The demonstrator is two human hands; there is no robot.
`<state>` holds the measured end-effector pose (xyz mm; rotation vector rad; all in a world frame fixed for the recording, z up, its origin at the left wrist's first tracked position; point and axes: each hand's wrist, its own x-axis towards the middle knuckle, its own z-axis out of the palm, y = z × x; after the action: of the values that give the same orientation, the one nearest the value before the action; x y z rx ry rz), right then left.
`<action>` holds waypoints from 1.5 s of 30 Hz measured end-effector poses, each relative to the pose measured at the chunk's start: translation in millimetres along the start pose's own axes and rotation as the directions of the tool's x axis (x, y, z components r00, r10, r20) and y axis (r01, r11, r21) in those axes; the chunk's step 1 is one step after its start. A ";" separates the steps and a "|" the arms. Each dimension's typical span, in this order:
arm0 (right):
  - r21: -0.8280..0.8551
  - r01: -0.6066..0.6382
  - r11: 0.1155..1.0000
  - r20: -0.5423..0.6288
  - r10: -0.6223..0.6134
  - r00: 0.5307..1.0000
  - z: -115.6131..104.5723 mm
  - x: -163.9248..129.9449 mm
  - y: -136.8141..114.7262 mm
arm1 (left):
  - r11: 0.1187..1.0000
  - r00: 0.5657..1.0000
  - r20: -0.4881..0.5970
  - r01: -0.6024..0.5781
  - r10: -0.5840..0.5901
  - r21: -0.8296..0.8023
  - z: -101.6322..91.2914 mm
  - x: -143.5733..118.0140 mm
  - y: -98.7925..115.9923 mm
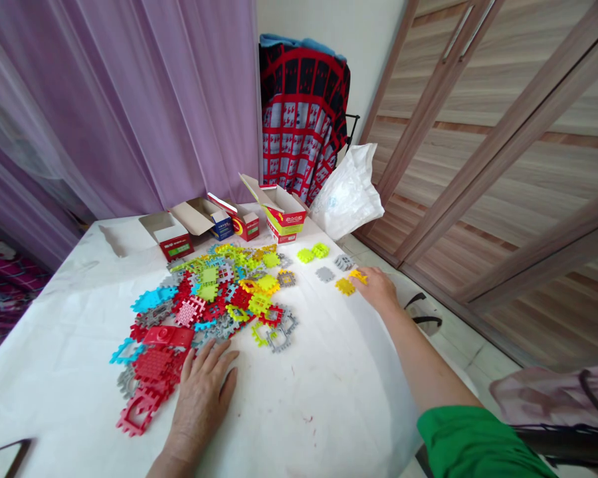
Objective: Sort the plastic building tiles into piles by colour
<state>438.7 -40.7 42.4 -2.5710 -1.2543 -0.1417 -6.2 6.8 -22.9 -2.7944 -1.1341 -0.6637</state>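
Note:
My left hand (203, 388) lies with its fingers stretched out on the white tabletop, at the near edge of a heap of notched plastic building tiles. Closest to its fingertips are red tiles (154, 364) and a raised red piece (168, 336). At the table's right edge, my right hand (379, 289) has its fingers on a yellow tile (359, 276). Touching or just beside that one is another yellow tile (345, 286). Grey tiles (324, 273) and lime-green tiles (313, 252) lie apart from the heap, a little farther back.
Several open cardboard boxes (174, 249) stand along the table's back, including a red and yellow one (284, 222). A white plastic bag (349, 192) is at the back right corner. A phone-like device (4, 458) rests at lower left. Wooden wardrobe doors (503, 146) rise on the right.

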 end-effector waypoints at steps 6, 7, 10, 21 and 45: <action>0.249 0.373 0.894 0.105 -0.408 0.907 10.9 -24.7 -107.4 | 1.000 0.999 0.028 0.024 -0.024 -0.010 -1.3 -0.4 2.3; 0.268 0.419 0.868 0.113 -0.460 0.881 14.4 -30.2 -127.5 | 1.000 0.999 0.028 0.027 -0.027 -0.012 -1.6 -0.2 2.9; 0.272 0.524 0.807 0.135 -0.571 0.810 22.7 -44.3 -181.4 | 0.999 0.999 0.018 0.033 -0.033 -0.015 -2.6 0.5 4.6; 0.219 0.526 0.822 0.229 -0.567 0.791 24.8 -44.7 -235.2 | 0.998 0.999 0.005 0.043 -0.043 -0.050 -4.5 1.6 7.1; 0.083 0.215 0.973 0.369 -0.231 0.901 -9.1 -89.9 -48.8 | 1.000 1.000 0.001 0.018 -0.018 -0.024 1.0 0.2 0.9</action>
<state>345.1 -82.9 42.4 -2.4865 -1.6664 0.3483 -5.1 6.5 -23.7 -2.8086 -1.1601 -0.6821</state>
